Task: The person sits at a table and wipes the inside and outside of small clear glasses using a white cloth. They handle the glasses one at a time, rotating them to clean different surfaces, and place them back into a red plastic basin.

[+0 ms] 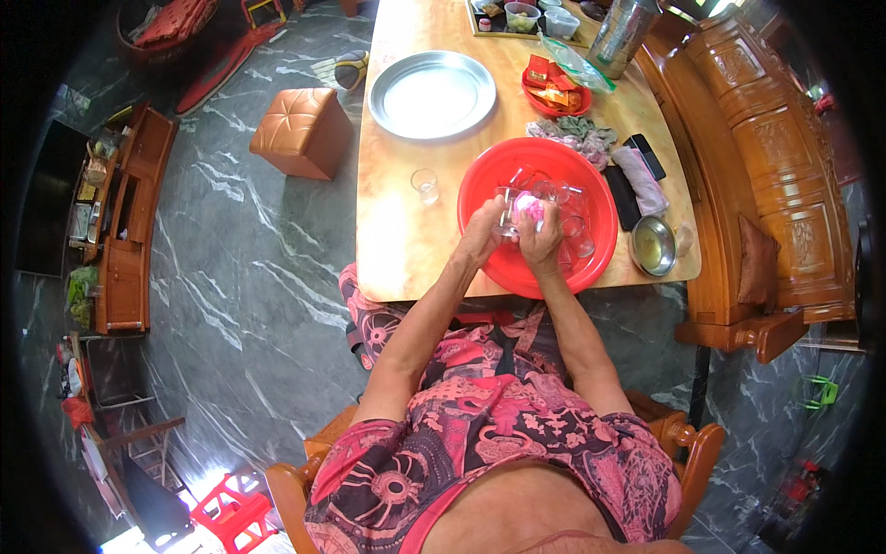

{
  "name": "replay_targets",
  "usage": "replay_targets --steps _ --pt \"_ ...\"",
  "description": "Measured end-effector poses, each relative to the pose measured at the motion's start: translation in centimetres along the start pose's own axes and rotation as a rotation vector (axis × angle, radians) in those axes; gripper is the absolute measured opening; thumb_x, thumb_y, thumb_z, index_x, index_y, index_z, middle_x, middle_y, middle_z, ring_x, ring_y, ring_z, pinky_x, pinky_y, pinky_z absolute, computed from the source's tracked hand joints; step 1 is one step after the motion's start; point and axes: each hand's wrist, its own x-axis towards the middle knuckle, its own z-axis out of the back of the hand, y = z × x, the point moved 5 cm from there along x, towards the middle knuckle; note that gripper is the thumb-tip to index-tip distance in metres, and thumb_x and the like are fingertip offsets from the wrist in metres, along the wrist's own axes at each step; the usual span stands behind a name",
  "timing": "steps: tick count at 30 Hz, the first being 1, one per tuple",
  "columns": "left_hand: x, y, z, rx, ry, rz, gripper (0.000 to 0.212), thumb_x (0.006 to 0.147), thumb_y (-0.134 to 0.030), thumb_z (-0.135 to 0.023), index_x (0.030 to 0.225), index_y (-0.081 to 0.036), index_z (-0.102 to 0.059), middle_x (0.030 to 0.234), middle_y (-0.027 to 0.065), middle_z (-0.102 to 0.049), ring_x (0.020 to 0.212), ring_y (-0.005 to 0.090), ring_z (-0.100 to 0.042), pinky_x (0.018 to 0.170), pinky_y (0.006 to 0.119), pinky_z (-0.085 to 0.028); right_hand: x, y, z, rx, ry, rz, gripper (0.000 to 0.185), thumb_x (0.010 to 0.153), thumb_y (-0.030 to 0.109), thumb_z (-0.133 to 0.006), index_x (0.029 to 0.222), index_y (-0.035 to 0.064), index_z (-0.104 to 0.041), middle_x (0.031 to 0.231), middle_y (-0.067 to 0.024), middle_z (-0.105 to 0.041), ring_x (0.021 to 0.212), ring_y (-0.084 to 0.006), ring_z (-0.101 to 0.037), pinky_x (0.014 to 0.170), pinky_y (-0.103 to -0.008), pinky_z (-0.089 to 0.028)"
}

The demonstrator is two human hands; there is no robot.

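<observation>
Over a red plastic basin (607, 208), my left hand (484, 225) grips a clear drinking glass (507, 208) by its side. A pink and white cloth (529, 206) is bunched in my right hand (542, 232) and pressed against the glass. Several more clear glasses (573, 225) lie jumbled inside the basin below my hands. One clear glass (425, 185) stands apart on the table, left of the basin. Behind it lies a large oval metal tray (432, 95).
Right of the basin are a steel bowl (653, 246) of yellowish liquid, a rolled towel (639, 181) and dark cases (623, 197). Crumpled cloths (578, 138) and a red basket (583, 104) of packets sit behind. A leather stool (302, 131) stands left of the wooden table (394, 256).
</observation>
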Motion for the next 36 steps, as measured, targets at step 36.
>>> replay_targets --steps 36 --pt "-0.4 -0.5 -0.9 0.134 -0.076 0.044 0.032 0.093 -0.035 -0.055 0.104 -0.005 -0.06 0.087 0.0034 -0.063 0.074 0.0127 -0.061 0.066 0.027 -0.05 0.1 -0.9 0.5 0.05 -0.046 -0.138 0.023 0.091 0.02 -0.052 0.093 -0.0031 -0.049 0.077 -0.0245 -0.055 0.072 -0.043 -0.056 0.061 -0.0469 -0.043"
